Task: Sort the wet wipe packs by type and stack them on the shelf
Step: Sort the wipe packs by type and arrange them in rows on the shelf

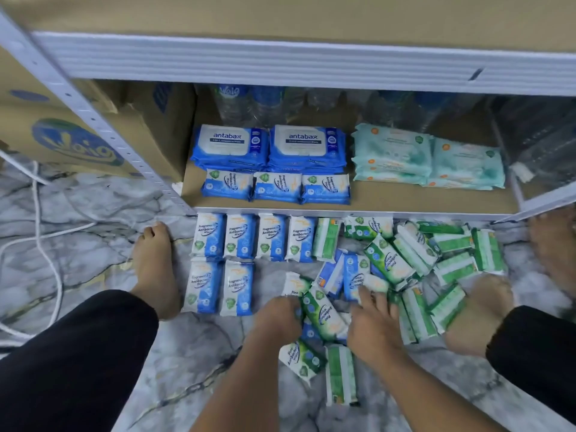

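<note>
Green pine pack (322, 310), long axis slanted toward shelf (389, 198) edge, between left grip (277, 319), closure untellable, and right grip (374, 325), splayed.

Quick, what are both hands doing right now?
Left hand: fingers curled round a green pack.
Right hand: open, fingers resting on a blue pack.
</note>
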`<state>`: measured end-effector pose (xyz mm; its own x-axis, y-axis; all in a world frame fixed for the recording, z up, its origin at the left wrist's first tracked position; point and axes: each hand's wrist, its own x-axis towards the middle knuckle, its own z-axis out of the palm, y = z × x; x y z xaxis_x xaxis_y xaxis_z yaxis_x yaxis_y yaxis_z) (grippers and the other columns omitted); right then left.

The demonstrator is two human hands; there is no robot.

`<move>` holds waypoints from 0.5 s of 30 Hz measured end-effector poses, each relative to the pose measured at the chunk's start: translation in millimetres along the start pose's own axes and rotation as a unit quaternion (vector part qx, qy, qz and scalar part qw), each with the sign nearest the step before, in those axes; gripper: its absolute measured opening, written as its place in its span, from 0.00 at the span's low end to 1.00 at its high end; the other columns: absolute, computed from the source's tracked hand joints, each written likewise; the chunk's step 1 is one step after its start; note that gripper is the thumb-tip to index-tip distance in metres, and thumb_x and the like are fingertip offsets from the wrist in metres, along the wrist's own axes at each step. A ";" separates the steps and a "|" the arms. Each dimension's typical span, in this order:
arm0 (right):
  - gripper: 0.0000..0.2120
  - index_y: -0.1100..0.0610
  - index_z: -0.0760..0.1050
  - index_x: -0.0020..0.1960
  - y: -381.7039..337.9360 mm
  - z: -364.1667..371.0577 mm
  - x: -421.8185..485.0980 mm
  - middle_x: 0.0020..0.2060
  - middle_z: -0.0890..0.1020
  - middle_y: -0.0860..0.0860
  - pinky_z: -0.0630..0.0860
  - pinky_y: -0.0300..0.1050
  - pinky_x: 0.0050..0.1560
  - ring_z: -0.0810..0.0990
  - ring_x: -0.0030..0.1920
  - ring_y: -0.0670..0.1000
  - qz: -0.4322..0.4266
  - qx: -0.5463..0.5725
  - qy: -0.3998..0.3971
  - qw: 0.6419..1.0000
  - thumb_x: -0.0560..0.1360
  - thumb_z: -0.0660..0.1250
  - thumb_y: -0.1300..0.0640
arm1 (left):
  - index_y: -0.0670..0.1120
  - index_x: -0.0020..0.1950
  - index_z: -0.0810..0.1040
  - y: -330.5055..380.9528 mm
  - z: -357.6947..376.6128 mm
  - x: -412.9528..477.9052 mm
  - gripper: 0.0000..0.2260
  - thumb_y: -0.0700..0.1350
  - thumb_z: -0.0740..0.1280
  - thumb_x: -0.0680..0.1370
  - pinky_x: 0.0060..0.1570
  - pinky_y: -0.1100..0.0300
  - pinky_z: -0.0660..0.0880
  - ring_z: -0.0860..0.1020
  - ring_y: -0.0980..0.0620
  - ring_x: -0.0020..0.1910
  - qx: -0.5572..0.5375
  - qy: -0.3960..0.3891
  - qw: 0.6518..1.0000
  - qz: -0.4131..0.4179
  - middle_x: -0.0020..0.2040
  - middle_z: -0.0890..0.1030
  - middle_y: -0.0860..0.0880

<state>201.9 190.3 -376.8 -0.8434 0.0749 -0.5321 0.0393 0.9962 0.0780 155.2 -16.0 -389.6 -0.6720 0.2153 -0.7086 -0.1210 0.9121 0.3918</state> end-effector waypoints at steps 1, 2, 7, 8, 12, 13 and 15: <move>0.23 0.49 0.77 0.67 7.6 7.2 -8.4 0.76 0.62 0.50 0.62 0.55 0.62 0.61 0.70 0.57 0.016 0.002 -0.014 1.000 0.72 0.61 0.49 | 0.53 0.62 0.76 4.2 7.3 -2.1 0.16 0.43 0.63 0.75 0.52 0.53 0.78 0.79 0.44 0.57 0.021 -0.016 1.000 0.003 0.59 0.80 0.48; 0.22 0.49 0.77 0.66 15.9 15.4 -16.7 0.76 0.62 0.50 0.62 0.54 0.62 0.61 0.70 0.56 0.036 0.003 -0.033 0.999 0.73 0.62 0.47 | 0.53 0.63 0.76 7.3 12.9 -4.0 0.16 0.44 0.63 0.76 0.54 0.51 0.78 0.78 0.45 0.58 0.048 -0.023 0.999 0.006 0.61 0.78 0.48; 0.26 0.47 0.73 0.69 41.7 31.5 -36.8 0.72 0.65 0.49 0.61 0.52 0.61 0.61 0.69 0.55 0.138 0.033 -0.092 0.986 0.74 0.65 0.39 | 0.52 0.67 0.73 13.0 30.2 -7.1 0.16 0.50 0.63 0.79 0.57 0.49 0.77 0.72 0.47 0.64 0.133 0.001 0.991 0.023 0.65 0.73 0.50; 0.24 0.47 0.72 0.69 40.7 28.7 -32.9 0.71 0.68 0.49 0.61 0.52 0.60 0.63 0.69 0.55 0.147 0.054 -0.072 0.985 0.75 0.65 0.42 | 0.52 0.68 0.72 12.0 33.6 -6.2 0.17 0.52 0.63 0.80 0.57 0.49 0.76 0.70 0.47 0.66 0.138 0.008 0.990 0.031 0.66 0.72 0.51; 0.24 0.53 0.69 0.75 28.5 11.3 2.0 0.70 0.73 0.51 0.67 0.52 0.60 0.68 0.68 0.57 0.139 0.213 0.011 0.967 0.79 0.63 0.52 | 0.54 0.77 0.62 10.7 43.0 -1.1 0.27 0.56 0.64 0.80 0.61 0.50 0.72 0.65 0.47 0.70 0.166 0.034 0.983 0.067 0.73 0.67 0.51; 0.25 0.53 0.66 0.77 25.0 8.0 13.2 0.73 0.70 0.52 0.68 0.54 0.62 0.67 0.69 0.58 0.141 0.243 0.004 0.960 0.81 0.62 0.51 | 0.55 0.79 0.59 11.7 44.9 0.9 0.29 0.57 0.64 0.80 0.63 0.49 0.70 0.63 0.47 0.71 0.175 0.035 0.981 0.071 0.74 0.65 0.51; 0.30 0.54 0.59 0.80 19.5 4.2 33.3 0.78 0.64 0.52 0.67 0.58 0.65 0.64 0.73 0.60 0.164 0.291 -0.025 0.942 0.82 0.61 0.46 | 0.54 0.80 0.58 15.3 48.1 5.3 0.32 0.62 0.63 0.79 0.67 0.48 0.66 0.62 0.45 0.72 0.198 0.040 0.976 0.076 0.75 0.62 0.49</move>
<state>176.8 212.5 -396.5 -0.7084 0.3709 -0.6006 0.5931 0.7740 -0.2216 184.9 15.8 -415.6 -0.7170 0.3456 -0.6053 0.2664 0.9384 0.2202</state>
